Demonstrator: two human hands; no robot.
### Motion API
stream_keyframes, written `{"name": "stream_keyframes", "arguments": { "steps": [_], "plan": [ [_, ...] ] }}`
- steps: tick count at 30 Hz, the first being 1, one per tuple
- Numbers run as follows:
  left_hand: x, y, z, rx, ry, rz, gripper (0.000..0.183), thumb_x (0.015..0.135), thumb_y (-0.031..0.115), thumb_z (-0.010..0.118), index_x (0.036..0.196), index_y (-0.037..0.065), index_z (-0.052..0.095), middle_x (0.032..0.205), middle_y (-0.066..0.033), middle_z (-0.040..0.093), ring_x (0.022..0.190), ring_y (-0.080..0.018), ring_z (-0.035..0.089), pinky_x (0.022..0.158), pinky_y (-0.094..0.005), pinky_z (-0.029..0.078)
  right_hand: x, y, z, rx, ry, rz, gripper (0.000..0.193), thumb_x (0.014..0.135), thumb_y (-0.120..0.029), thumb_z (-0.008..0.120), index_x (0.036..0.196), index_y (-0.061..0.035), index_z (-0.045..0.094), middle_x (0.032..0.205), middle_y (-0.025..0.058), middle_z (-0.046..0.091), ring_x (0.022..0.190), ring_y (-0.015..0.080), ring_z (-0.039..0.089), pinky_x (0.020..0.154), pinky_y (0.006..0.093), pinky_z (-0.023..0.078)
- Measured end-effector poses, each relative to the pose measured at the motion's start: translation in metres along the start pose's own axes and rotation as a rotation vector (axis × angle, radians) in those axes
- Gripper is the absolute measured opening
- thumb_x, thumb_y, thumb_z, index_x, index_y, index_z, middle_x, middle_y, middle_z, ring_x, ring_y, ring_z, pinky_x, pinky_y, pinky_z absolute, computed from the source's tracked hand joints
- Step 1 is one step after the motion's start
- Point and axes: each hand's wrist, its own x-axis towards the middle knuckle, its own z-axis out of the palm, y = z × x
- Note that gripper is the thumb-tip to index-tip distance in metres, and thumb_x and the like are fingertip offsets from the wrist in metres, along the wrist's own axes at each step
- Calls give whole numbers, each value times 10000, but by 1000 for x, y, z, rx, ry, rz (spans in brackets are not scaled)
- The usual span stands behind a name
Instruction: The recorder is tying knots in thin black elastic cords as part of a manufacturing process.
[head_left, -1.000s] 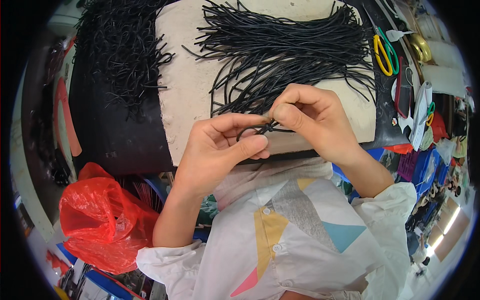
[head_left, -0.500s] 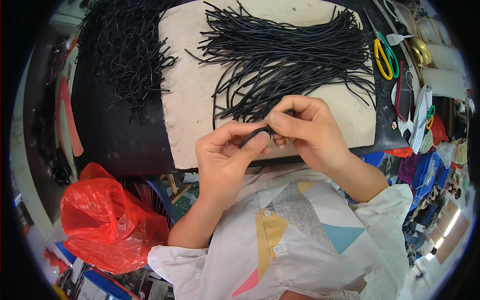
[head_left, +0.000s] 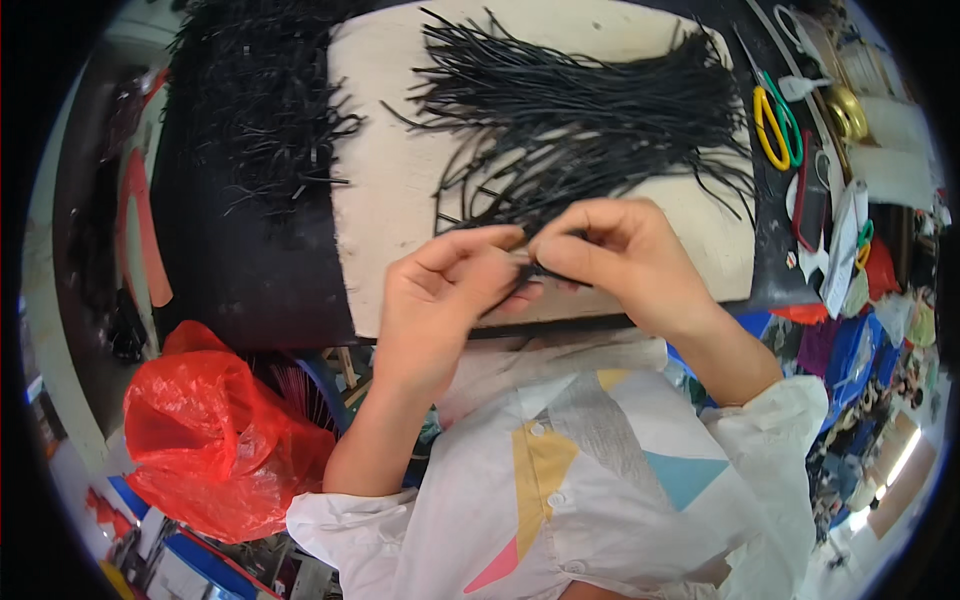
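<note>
Both my hands meet over the near edge of a pale board, pinching a short black cord. My left hand has its thumb and fingers pressed together on one part of it. The fingertips of my right hand close on the other part, close beside the left ones. Motion blurs the fingertips, so how the cord is bent or joined there is hard to make out. Just beyond my hands, a thick bundle of black cords lies across the board, with looser strands nearest me.
A tangled heap of black cords lies at the left on the dark table. Scissors with yellow and green handles rest right of the board. A red plastic bag sits below the table's left edge.
My left hand has shifted slightly left, and its thumb has drawn back from the cord's bend. The right hand stays close by, its fingers still pinched. The whole view has shifted slightly.
</note>
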Motion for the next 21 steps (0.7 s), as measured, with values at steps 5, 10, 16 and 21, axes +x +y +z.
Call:
{"name": "stream_keyframes", "arguments": {
  "steps": [5,10,16,21],
  "plan": [
    [12,35,-17,416,167,494,138,772,11,621,901,-35,612,832,-83,625,725,-139,594,654,-234,471,-1,-1,5,-133,166,-260,98,790,-31,587,868,25,606,803,43,597,712,80,539,652,209,438],
    [52,77,-88,1422,808,1101,785,620,354,753,1284,138,394,1320,-275,263,1193,-471,258,967,-515,238,-2,-10,-10,-329,241,-337,89,785,-24,585,852,31,604,775,47,594,707,87,537,664,215,429],
    [116,77,-96,1512,935,779,815,680,500,654,1350,231,278,1359,-300,164,1232,-501,174,948,-608,187,5,-4,-31,-464,338,-343,67,766,-32,597,797,25,616,727,67,606,663,111,552,611,225,425],
    [182,124,-99,1454,1074,831,820,647,630,605,1331,288,308,1382,-269,113,1239,-510,126,952,-623,169,8,-28,-24,-741,334,-478,67,721,-18,619,781,13,619,705,100,590,630,180,559,579,258,429]
  ]
}}
